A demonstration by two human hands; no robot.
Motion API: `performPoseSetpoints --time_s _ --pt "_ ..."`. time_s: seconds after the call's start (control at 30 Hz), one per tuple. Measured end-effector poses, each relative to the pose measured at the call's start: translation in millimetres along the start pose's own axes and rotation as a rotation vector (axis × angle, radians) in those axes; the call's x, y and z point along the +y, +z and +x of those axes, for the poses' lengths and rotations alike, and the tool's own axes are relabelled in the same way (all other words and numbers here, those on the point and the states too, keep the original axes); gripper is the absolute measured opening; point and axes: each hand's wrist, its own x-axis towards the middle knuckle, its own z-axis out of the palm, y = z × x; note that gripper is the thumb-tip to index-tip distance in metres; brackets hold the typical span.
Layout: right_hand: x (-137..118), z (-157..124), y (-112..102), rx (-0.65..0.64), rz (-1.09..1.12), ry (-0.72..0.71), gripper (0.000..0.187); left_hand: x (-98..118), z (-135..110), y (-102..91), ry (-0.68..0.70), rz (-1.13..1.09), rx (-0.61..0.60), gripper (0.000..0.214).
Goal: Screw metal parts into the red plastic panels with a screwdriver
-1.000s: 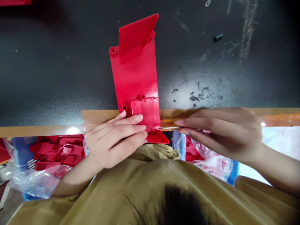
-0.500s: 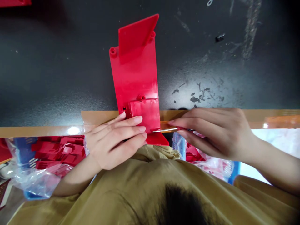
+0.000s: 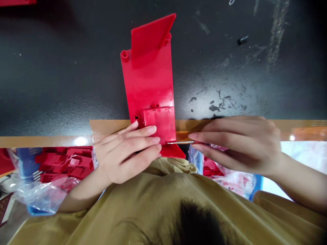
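Observation:
A long red plastic panel lies on the black table, with a raised flap at its far end and a small red box section near me. My left hand lies on the near end of the panel, fingers closed together and pressing it down. My right hand pinches a thin metal tool whose tip meets the right side of the box section.
A brown taped strip runs along the table's near edge. Below it, clear bags of red plastic parts sit at the left and behind my right hand. Dark scuff marks spot the table at the right.
My right hand has shifted slightly right and back again with the thin tool, whose tip stays at the panel's box section. My left hand and the panel have barely moved.

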Motion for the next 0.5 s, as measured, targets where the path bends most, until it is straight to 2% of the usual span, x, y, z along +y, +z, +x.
performPoseSetpoints --time_s 0.17,0.37,0.5 --pt "-0.6 -1.3 0.9 -0.019 0.006 -0.001 0.014 1.5 1.5 -0.8 -0.035 -0.006 -0.017 0.010" --pt "-0.3 -3.2 4.5 -0.034 -0.102 -0.005 0.013 1.4 0.3 -5.1 -0.017 -0.025 -0.074 0.015" --pt "-1.0 -4.3 2.2 -0.049 0.002 0.057 0.009 2.1 2.0 -8.1 -0.033 -0.016 -0.099 0.009"
